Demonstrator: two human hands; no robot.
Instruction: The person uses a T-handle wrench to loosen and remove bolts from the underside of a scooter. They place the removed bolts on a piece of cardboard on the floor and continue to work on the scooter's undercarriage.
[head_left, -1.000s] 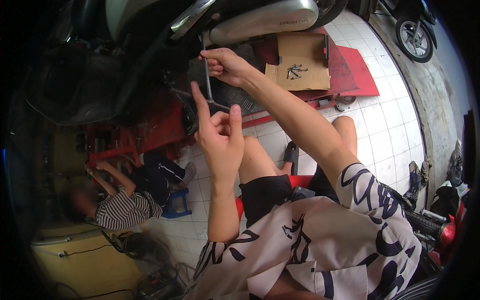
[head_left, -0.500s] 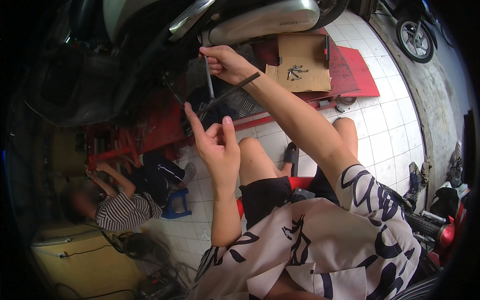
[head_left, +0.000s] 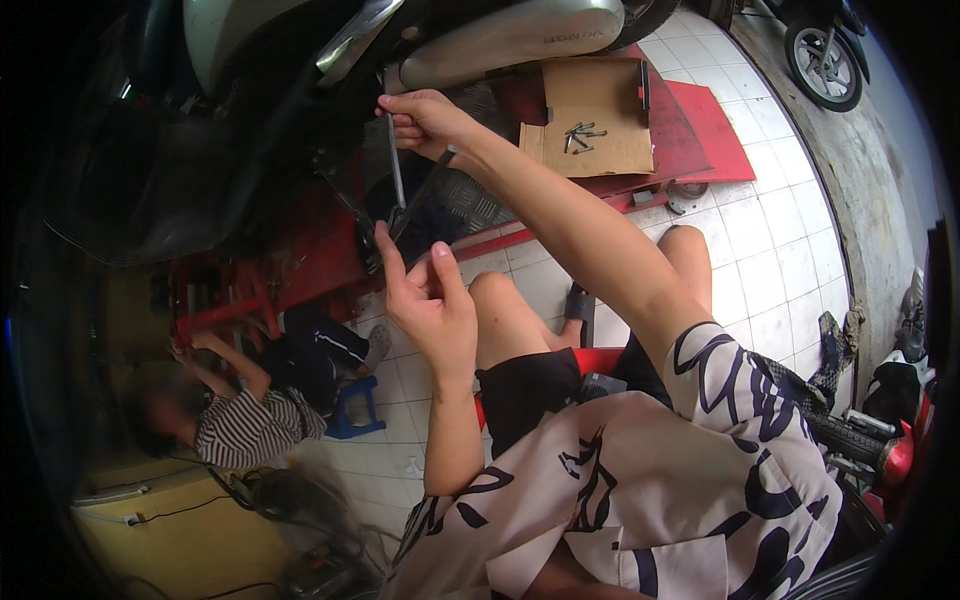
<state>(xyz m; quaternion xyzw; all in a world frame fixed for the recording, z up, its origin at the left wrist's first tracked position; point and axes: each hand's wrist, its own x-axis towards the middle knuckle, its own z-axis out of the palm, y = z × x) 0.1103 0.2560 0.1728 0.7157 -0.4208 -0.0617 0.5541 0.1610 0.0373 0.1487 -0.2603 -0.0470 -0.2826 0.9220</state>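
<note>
My right hand [head_left: 428, 122] pinches the slim silver shaft of a T-handle wrench [head_left: 395, 165] between thumb and fingers. Its upper end reaches into the underside of a motorbike [head_left: 510, 42], where the tip is hidden. At the lower end a dark crossbar [head_left: 428, 193] slants up toward my right forearm. Just below that end is my left hand [head_left: 432, 310], with index finger and thumb stretched out and the other fingers curled. The index fingertip is at the crossbar; whether it touches is hard to tell. Nothing is held in this hand.
On the red lift platform [head_left: 712, 125] lies an open cardboard box [head_left: 580, 95] with several bolts [head_left: 578, 138]. At the left, a person in a striped shirt [head_left: 255, 428] works near a blue stool [head_left: 358, 412]. Another motorbike's wheel [head_left: 823, 67] stands at upper right.
The crossbar has turned, its free end swinging left toward the shaft. My left index finger has shifted slightly right and down. The right hand still pinches the shaft.
</note>
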